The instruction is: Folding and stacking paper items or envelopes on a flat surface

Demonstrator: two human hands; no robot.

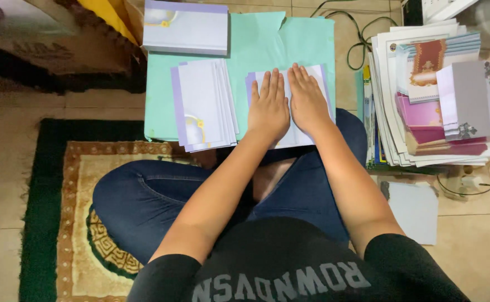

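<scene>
1. Lilac-and-white paper: one folded card lies flat under both palms, on a mint-green sheet that covers a low surface in front of the seated person.
2. Left hand: pressed flat on the left half of the card, fingers straight, close together and pointing away from the body; nothing is clamped.
3. Right hand: flat on the right half, just beside the left hand, fingers straight and together; the card's lilac edge shows just beyond the little finger.
4. Fanned pile of like cards: lies left of the left hand's fingers, near but apart, lilac edges stepped.
5. Neat stack of cards: lies beyond the fingertips and to the left, at the far edge of the green sheet.
6. Mixed heap of printed cards and papers: stands well to the right of the right hand's fingers, on the tiled floor.
7. Patterned rug: lies under the crossed legs in blue jeans.
</scene>
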